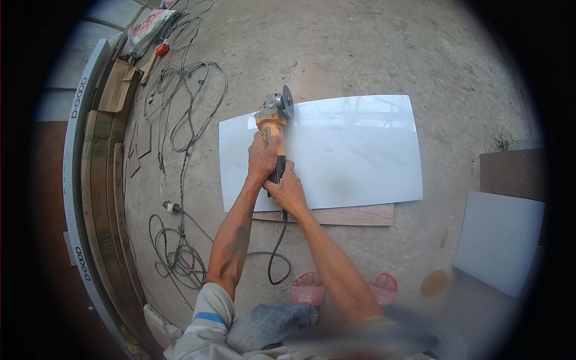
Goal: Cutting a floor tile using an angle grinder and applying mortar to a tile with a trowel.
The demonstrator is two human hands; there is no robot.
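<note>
Both my hands are closed on a yellow and black angle grinder point(271, 123). Around its yellow body wraps my left hand point(263, 157). My right hand point(288, 189) grips the black rear end, where the power cord point(282, 237) leaves and loops down to the floor. At the grinder's far end a thin round disc point(288, 101) stands on edge, near the far edge of a glossy white tile point(354, 150). Whether the disc touches the tile I cannot tell. Beneath the tile's near edge a brown board point(360, 215) sticks out.
Tangled cables point(180, 258) and a plug connector point(171, 207) lie on the concrete floor at left. Long boxes point(99, 198) line the left side. A second white tile point(498, 237) and a brown panel point(510, 174) are at right. My feet in pink sandals point(309, 294) stand close by.
</note>
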